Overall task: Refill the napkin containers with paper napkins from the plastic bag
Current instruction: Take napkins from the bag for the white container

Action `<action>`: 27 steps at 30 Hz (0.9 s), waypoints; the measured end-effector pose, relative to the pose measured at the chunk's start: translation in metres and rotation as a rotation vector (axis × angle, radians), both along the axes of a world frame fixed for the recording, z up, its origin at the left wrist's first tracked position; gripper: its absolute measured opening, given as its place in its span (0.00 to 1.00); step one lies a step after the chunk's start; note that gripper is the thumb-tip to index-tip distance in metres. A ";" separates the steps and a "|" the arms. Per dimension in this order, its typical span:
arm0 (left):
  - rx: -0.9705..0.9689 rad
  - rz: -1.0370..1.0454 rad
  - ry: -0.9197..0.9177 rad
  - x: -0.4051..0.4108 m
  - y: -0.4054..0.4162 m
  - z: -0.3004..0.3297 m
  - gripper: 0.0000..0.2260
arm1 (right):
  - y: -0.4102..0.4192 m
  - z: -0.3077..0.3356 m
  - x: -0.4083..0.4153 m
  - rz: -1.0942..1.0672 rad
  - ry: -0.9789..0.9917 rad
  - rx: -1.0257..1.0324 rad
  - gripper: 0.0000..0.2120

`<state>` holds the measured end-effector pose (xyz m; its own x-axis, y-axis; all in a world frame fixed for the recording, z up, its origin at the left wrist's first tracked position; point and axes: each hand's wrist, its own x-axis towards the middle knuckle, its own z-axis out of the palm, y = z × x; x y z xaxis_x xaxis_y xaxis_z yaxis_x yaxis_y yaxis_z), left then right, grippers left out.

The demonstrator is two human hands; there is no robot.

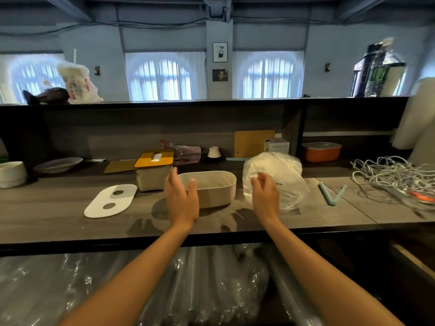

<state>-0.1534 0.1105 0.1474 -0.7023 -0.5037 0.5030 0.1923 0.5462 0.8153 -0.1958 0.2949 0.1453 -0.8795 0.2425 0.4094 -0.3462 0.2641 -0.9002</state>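
A person's bare hands reach over a wooden counter (58, 217). The left hand (181, 200), fingers straight and relaxed, hovers at the near left end of an open white tub (211, 188), holding nothing; whether it touches the tub cannot be told. The right hand (265, 196), fingers loosely curled, is raised in front of a clear plastic bag (274, 176) of white napkins standing just right of the tub; it grips nothing that can be seen. The tub's white lid (110, 200), with two holes, lies flat to the left. Behind the tub's left end stands a second box (153, 174) with a yellow lid, a napkin showing in its slot. Far left sit a plate (58, 164) and bowl (11, 174); far right, a tangle of white cable (395, 176) and a blue clip (332, 194)
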 end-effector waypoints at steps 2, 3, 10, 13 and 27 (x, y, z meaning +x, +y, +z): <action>-0.104 -0.133 0.105 0.000 0.027 0.005 0.25 | 0.026 0.005 -0.007 -0.062 0.036 0.011 0.16; -0.143 -0.209 0.123 -0.001 0.042 0.007 0.25 | 0.039 0.008 -0.011 -0.077 0.043 0.022 0.14; -0.474 -0.614 -0.094 -0.052 0.124 0.008 0.19 | 0.093 0.013 -0.064 0.028 -0.297 0.393 0.31; -0.600 -0.661 -0.253 -0.089 0.142 0.007 0.20 | 0.103 0.009 -0.086 0.079 -0.336 0.435 0.34; -0.125 -0.324 -0.177 -0.229 0.164 0.012 0.24 | 0.112 0.026 -0.177 0.203 -0.126 0.165 0.30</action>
<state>-0.3824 0.2741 0.1597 -0.8962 -0.1842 0.4036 0.2336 0.5774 0.7823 -0.3726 0.4067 0.1708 -0.9499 -0.0040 0.3126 -0.2945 0.3471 -0.8904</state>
